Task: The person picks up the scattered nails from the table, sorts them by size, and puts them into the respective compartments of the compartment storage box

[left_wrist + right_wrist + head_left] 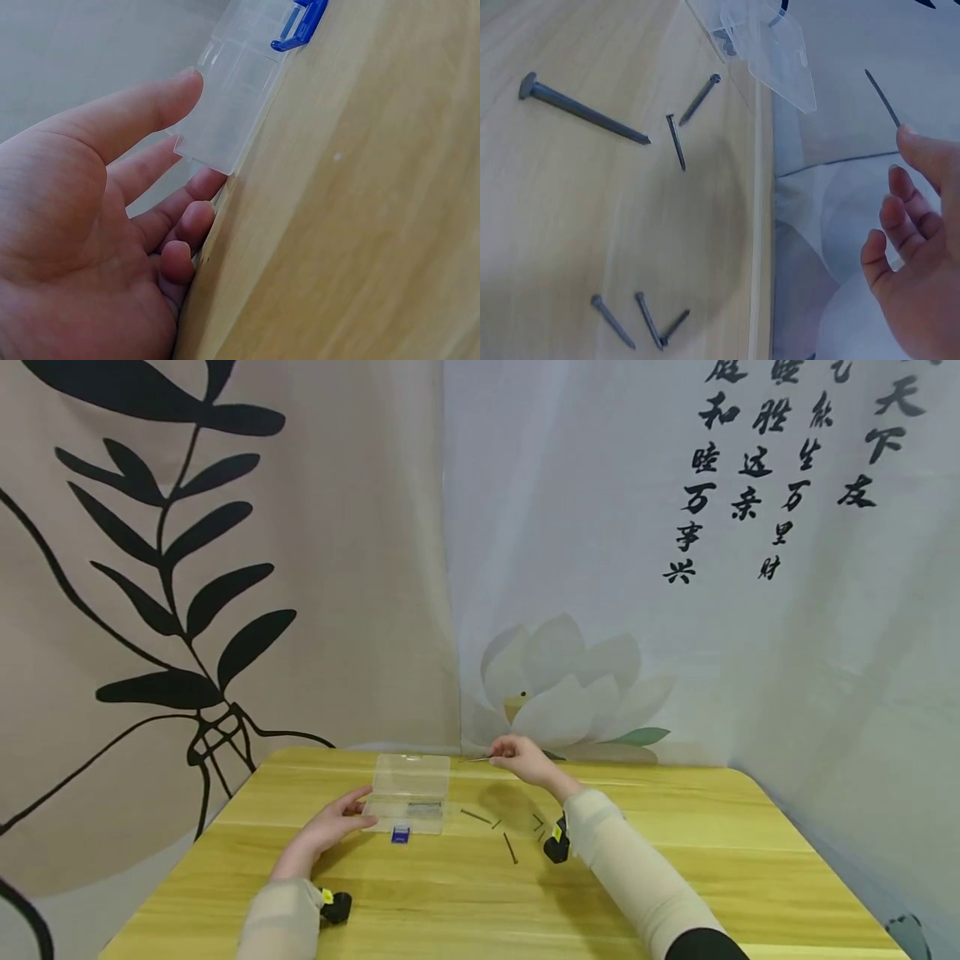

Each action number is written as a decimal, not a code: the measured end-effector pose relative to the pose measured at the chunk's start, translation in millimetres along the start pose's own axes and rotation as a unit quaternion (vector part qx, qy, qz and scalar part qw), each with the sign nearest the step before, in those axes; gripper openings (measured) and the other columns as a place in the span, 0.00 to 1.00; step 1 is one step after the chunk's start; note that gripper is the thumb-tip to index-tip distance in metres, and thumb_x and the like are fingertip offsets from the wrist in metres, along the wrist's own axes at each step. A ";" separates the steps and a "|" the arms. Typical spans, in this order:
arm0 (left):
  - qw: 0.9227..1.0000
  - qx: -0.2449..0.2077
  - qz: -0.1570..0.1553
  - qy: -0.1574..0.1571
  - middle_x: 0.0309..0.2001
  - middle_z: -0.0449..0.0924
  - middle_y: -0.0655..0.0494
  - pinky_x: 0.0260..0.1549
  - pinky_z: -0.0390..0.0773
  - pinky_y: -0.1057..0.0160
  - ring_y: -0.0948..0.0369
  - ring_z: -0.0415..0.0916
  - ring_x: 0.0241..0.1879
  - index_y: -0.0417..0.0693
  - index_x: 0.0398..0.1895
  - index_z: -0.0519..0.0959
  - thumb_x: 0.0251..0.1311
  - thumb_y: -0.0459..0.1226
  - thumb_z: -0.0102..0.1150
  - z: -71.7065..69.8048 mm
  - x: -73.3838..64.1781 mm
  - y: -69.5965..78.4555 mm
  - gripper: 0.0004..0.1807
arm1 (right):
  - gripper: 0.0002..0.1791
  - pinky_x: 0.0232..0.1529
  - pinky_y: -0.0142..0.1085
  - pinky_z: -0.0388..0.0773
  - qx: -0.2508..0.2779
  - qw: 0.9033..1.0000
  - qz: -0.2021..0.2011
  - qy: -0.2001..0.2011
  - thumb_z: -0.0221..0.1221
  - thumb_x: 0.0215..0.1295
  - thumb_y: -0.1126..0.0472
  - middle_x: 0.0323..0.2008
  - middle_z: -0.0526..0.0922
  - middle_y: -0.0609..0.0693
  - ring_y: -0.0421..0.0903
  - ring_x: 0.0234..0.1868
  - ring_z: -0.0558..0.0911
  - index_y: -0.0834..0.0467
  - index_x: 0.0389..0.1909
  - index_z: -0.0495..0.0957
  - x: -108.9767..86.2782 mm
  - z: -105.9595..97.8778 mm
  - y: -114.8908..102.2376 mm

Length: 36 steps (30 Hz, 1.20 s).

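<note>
A clear plastic storage box (408,825) with a blue latch (401,835) lies on the table, its lid (411,775) raised at the back. Several thin nails (425,807) show in its right part. My left hand (341,822) holds the box's left end, thumb at the front corner and fingers along the side. In the left wrist view the thumb (176,97) overlaps the box wall. Up beyond the box's right side, my right hand (520,758) pinches a nail (883,97) between thumb and fingers, its point sticking out leftward in the head view.
Right of the box, a large nail (585,112) and several smaller nails (676,142) lie scattered on the wooden table (420,893). Another long nail (510,848) lies nearer the front. A printed cloth (585,693) hangs just behind the table's far edge.
</note>
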State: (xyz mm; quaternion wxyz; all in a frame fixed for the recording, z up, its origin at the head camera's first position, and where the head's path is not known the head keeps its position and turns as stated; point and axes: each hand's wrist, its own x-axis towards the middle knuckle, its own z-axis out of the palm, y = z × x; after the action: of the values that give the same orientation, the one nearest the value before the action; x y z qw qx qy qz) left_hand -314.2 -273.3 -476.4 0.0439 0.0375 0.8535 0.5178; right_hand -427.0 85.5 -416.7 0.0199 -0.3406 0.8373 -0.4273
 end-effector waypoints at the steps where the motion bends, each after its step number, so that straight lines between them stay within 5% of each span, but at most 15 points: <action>1: 1.000 0.000 0.000 0.001 0.61 0.64 0.33 0.58 0.61 0.39 0.41 0.61 0.61 0.37 0.73 0.57 0.62 0.40 0.63 -0.6 -0.3 0.1 0.40 | 0.08 0.37 0.38 0.71 0.000 1.000 -0.003 -0.002 0.56 0.70 0.65 0.39 0.78 0.52 0.45 0.36 0.72 0.64 0.43 0.79 -1.6 0.7 -6.2; 36: 1.000 0.004 -0.002 0.008 0.59 0.67 0.36 0.57 0.63 0.41 0.43 0.63 0.59 0.37 0.72 0.59 0.61 0.39 0.65 -0.5 1.2 -0.8 0.39 | 0.02 0.34 0.33 0.70 -0.065 0.997 -0.028 -0.043 0.61 0.65 0.65 0.31 0.78 0.44 0.39 0.31 0.72 0.59 0.36 0.82 30.8 65.0 -14.5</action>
State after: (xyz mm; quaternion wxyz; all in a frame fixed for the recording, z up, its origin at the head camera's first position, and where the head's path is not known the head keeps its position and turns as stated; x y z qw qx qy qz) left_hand -315.5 -274.0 -476.9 0.0380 0.0325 0.8562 0.5142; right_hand -421.6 15.9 -439.5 0.0211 -0.3826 0.8518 -0.3573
